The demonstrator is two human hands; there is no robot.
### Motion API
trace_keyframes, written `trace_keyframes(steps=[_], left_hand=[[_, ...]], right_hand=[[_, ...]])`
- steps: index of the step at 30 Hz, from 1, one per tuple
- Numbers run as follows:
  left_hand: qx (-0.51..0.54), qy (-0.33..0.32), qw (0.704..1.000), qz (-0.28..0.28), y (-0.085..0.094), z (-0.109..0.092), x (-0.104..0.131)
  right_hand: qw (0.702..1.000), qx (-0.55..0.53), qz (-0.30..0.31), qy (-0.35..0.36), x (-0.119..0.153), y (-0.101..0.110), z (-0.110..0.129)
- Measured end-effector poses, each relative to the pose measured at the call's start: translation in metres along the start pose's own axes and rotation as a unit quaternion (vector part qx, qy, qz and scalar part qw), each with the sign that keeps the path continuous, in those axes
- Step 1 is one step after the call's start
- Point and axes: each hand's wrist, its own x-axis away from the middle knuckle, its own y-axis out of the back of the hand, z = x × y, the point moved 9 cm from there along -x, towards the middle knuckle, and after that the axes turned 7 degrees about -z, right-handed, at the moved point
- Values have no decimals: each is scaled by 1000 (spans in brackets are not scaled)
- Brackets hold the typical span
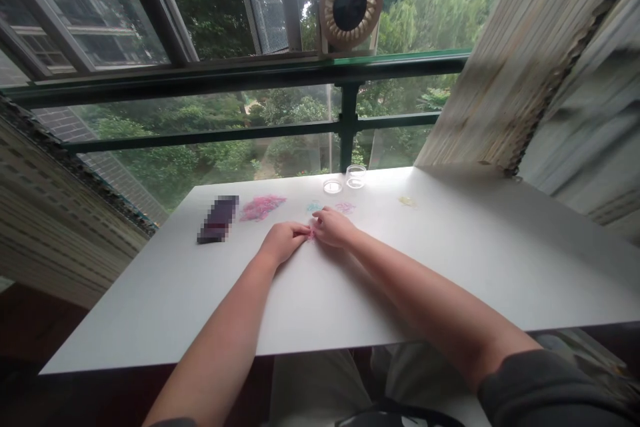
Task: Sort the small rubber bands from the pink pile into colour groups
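Both hands rest close together at the middle of the white table (320,307). The fingers of my left hand (285,240) are pressed together at a small cluster of pink pieces (311,233); what they grip is too small to make out. My right hand (334,227) is on the other side of that cluster, its fingers curled and partly hidden, its index finger near a small blue pile (314,207). Just beyond it lies a small pink-purple pile (345,208). A larger pink pile (263,207) with mixed colours spreads to the left of the hands.
A dark, pixelated flat object (219,219) lies at the table's left. Near the back edge are a clear round lid (333,187) and a clear round container (356,177). A small yellow pile (408,201) is at the right. A round fan (350,5) stands by the window.
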Motion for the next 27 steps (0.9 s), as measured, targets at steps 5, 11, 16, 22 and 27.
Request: trace_keyframes(steps=[5, 11, 16, 22, 27], left_hand=[[-35, -8, 999, -5, -1, 1, 0], [-58, -12, 998, -11, -6, -7, 5], [-69, 5, 997, -23, -15, -15, 6], [-72, 40, 996, -18, -17, -17, 7], [-163, 63, 985, -10, -11, -21, 7]], right_hand=[[997, 9, 70, 24, -9, -7, 11], [994, 36, 99, 2, -1, -5, 12], [994, 57, 94, -12, 12, 3, 5], [994, 52, 99, -12, 13, 5, 2], [992, 40, 119, -11, 5, -2, 3]])
